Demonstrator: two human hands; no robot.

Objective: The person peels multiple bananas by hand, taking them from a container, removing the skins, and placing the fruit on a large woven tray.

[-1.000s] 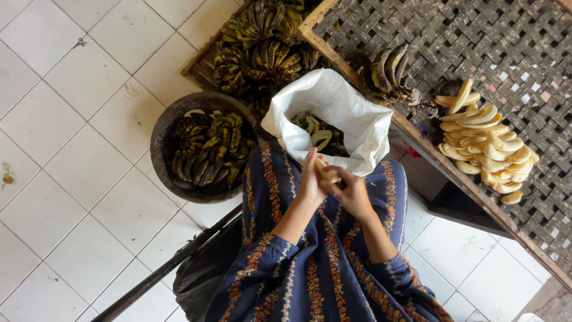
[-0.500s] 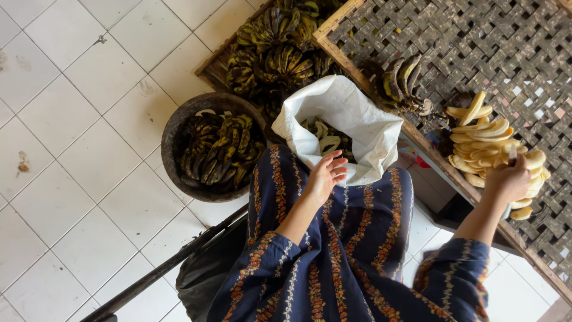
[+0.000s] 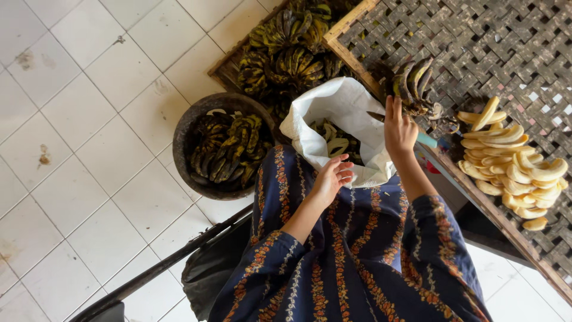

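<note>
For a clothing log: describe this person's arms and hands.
Both arms wear long, loose sleeves of dark navy cloth with lengthwise bands of orange-red flowers and pale dotted lines. The left hand and right hand are bare: no gloves, rings or watch visible.

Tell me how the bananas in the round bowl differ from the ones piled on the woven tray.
The bananas in the round bowl are unpeeled, with dark, blackened skins; the bananas on the woven tray are peeled, pale yellow flesh. The bowl's bananas sit crowded inside a bowl on the floor; the tray's lie in an open heap on the lattice. The right hand is nearer the tray's. Both are curved, whole fruit.
</note>
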